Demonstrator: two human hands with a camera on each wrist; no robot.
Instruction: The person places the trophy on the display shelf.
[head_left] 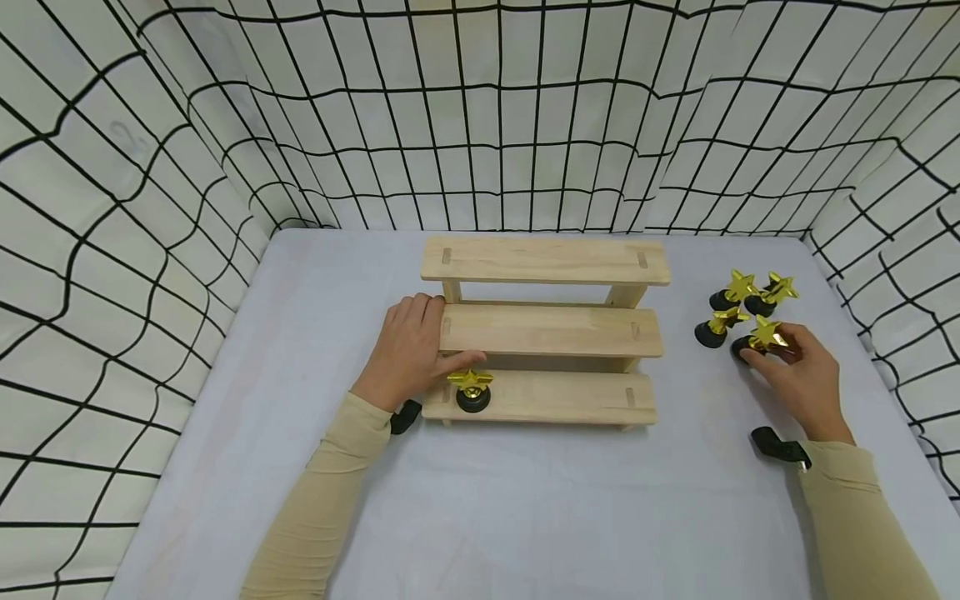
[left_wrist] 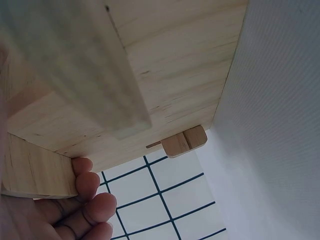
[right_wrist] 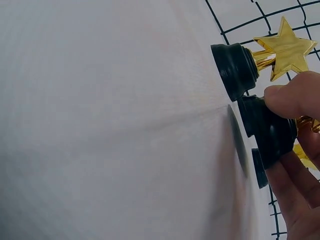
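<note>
Head view: right hand (head_left: 810, 383) on a star trophy (head_left: 766, 334), left hand (head_left: 408, 350) at the stand

We find the held piece at the tips of the right hand, thumb on one side of its black base (right_wrist: 272, 132) and fingers on the other: a closed pinch, low on the body. The gold star shows beyond the thumb, on the far side of the fingertips from the wrist. The base looks tilted; whether it clears the white tablecloth (head_left: 585, 508) we cannot tell.

Just beside the grip, three more trophies (head_left: 720, 323) cluster: one to the left, two behind. All have black bases and gold stars.

Well apart, to the left, we note a three-tiered wooden stand (head_left: 551, 332). The left hand sits at its left end, fingers bent round the end of a board, as the left wrist view confirms; the thumb reaches out along the stand. Just below that thumb a lone trophy (head_left: 472, 398) stands upright on the lowest tier, near its left end. Whether thumb and star touch, we cannot make out.

Both forearms wear tan sleeves (head_left: 315, 508). Around the table we record a white backdrop (head_left: 517, 117) crossed by black grid lines.
</note>
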